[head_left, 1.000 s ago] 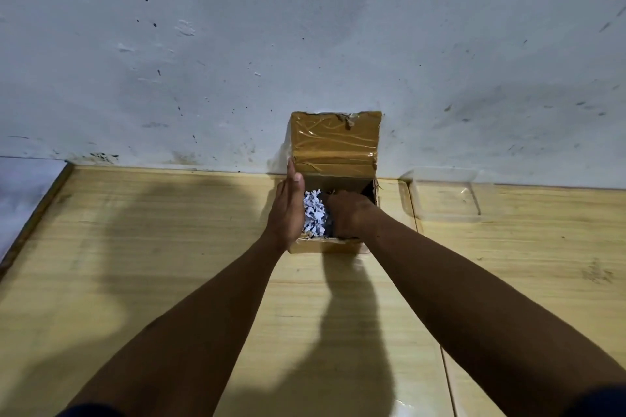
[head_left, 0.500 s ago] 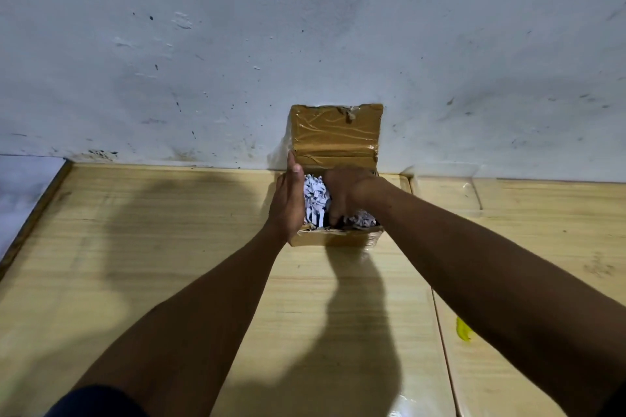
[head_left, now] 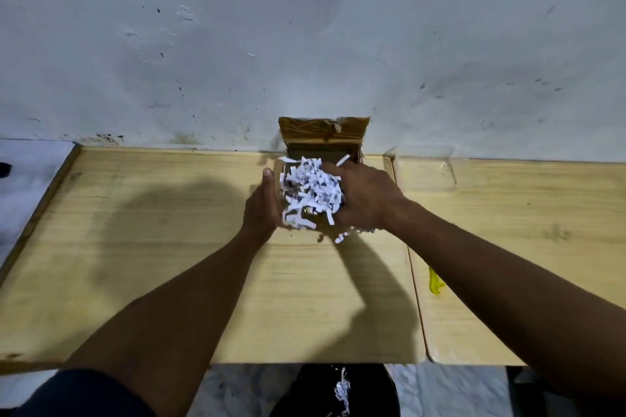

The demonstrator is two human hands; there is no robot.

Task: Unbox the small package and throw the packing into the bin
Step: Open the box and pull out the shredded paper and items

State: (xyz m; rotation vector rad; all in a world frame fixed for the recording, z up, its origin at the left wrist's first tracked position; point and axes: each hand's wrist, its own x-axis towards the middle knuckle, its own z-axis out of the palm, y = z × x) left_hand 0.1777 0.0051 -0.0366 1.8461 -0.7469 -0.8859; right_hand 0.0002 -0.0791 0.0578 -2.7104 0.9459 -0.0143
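Blocking most of the box, your hands and the shreds leave only its raised taped flap and a strip of dark interior in view; whether anything else lies inside cannot be told. Your right hand is closed around the wad of white paper shreds, fingers curled under it, with a few strips dangling below and blurred. Your left hand is flat and upright, pressed against the box's left side, thumb up. The box stands at the far edge of the table, touching the wall. The table is pale wood-grain, shadowed by your arms; a seam divides it from a second top on the right. A clear tray, hard to make out, sits just right of the box against the wall. A yellow scrap lies beside the seam, partly cut off by your right forearm. The wall is grey-white and speckled. Below the near table edge, a black bin with some shreds in it sits on marbled floor, cut off by the frame's bottom. The table to the left of the box is bare.
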